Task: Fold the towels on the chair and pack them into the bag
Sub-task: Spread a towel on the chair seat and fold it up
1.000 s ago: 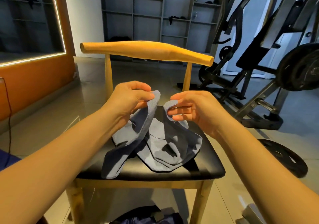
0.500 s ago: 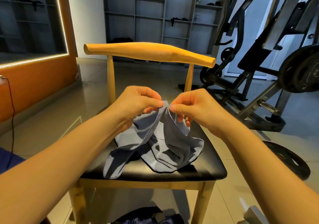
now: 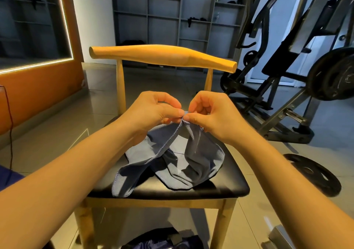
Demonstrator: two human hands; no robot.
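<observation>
Blue-grey towel (image 3: 201, 152), lifted at one point and otherwise draped in loose folds on the black seat of the chair (image 3: 229, 186); whether the heap is one cloth or several cannot be told. The raised part forms a peak above the middle of the seat, where two portions of the stitched edge meet. Left hand (image 3: 153, 112) and right hand (image 3: 212, 114) are touching at the fingertips, each pinching the towel edge between thumb and forefinger, the other fingers curled. The step in hand appears to be the first fold: matching two corners or edge points so that the cloth halves. The next move probably calls for keeping both pinches firm while raising or drawing the cloth out so that the hanging part falls straight, then laying it flat on the seat to crease it. A dark bag (image 3: 162, 242) lies on the floor beneath the front of the chair, partly out of view; nothing can be seen packed in it. To the right stand a weight machine (image 3: 268, 76) and a plate (image 3: 314, 174) flat on the floor; shelves (image 3: 172, 18) line the far wall.
</observation>
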